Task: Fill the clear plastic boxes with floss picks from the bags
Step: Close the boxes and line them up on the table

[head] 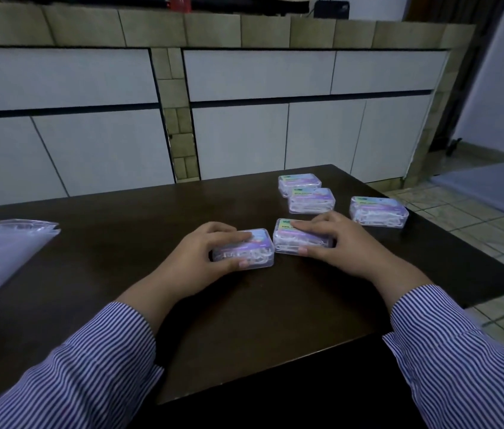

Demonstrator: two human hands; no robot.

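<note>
Dark wood table [120,230] had five filled boxes and flattened empty bags [3,252]. My left hand [204,252] gripped one clear box [256,247], my right hand [334,239] its neighbour [287,239], fingers curled over lid and thumb on the front edge. Light, slick plastic, so long sides seemed the safest hold.

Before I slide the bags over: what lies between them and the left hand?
Head view: only bare table between the bags and the left hand.

Scene is reading dim and bluish throughout. Wide-angle lens is bowing the cabinet fronts [89,97] toward the edges. A faint sheen is showing across the desk [151,212] surface. Detail is appearing soft.
</note>
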